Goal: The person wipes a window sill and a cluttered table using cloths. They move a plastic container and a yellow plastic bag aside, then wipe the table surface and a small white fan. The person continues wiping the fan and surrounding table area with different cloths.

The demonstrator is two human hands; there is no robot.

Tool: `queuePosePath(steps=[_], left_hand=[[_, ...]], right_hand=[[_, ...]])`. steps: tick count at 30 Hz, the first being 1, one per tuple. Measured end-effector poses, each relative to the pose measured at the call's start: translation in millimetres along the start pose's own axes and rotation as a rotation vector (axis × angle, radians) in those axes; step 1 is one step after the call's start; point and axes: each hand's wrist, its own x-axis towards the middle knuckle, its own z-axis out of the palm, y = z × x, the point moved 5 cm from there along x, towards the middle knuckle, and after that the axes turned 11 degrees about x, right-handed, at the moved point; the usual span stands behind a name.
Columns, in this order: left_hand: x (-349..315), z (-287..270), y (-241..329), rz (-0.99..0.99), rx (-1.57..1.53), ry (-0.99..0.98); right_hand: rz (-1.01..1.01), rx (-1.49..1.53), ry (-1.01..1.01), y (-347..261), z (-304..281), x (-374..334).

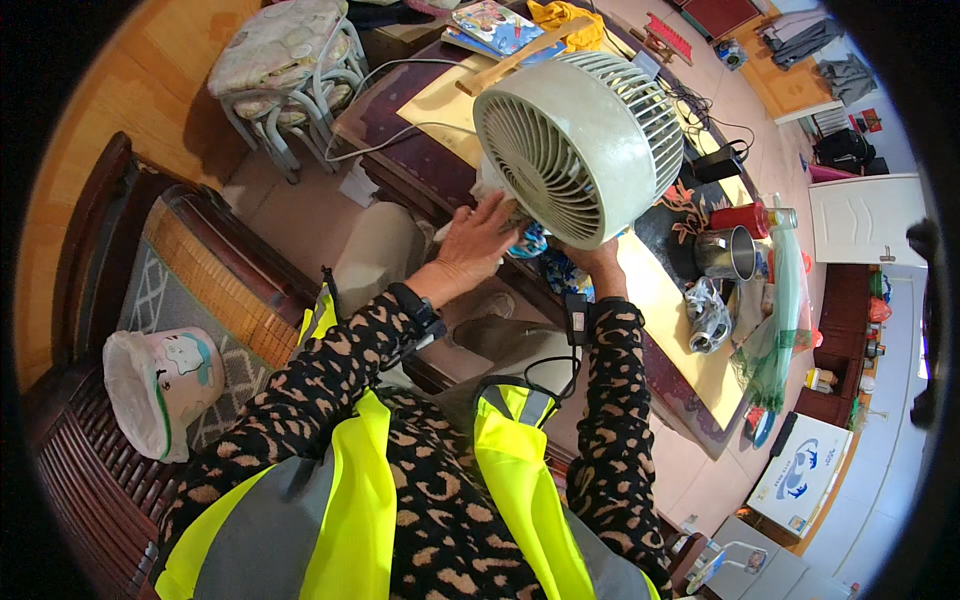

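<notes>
A round grey-white electric fan (565, 150) is tilted over the table's near edge, its slatted front grille facing down and left. My left hand (470, 245) is at the grille's lower rim, fingers bent over a bunched blue-patterned cloth (530, 241); part of the cloth is behind the fingers. Under the fan's lower right side, my right hand (600, 265) grips it from below. The fan body hides most of the right fingers, and its base does not show clearly.
The dark table (680, 395) carries a steel cup (725, 253), a red bottle (738, 220), a crumpled plastic bag (708, 315) and books (500, 28). A pale cable (400, 140) trails left. Stacked stools (285, 70) and a lined bin (165, 390) stand on the left.
</notes>
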Motion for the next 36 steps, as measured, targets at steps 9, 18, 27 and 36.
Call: queuePosePath(steps=[9, 18, 27, 36], left_hand=[[32, 27, -83, -0.479, -0.442, 0.066], [91, 58, -127, -0.439, -0.605, 0.247], [86, 52, -112, -0.448, -0.447, 0.134], [79, 55, -112, -0.388, -0.437, 0.105]], right_hand=[[-0.005, -0.059, 0.047, -59, -32, -12], [0.011, 0.015, 0.100, -64, -26, -10], [0.082, -0.081, 0.416, -107, 10, -9], [-0.184, -0.139, 0.287, -152, 13, -8]])
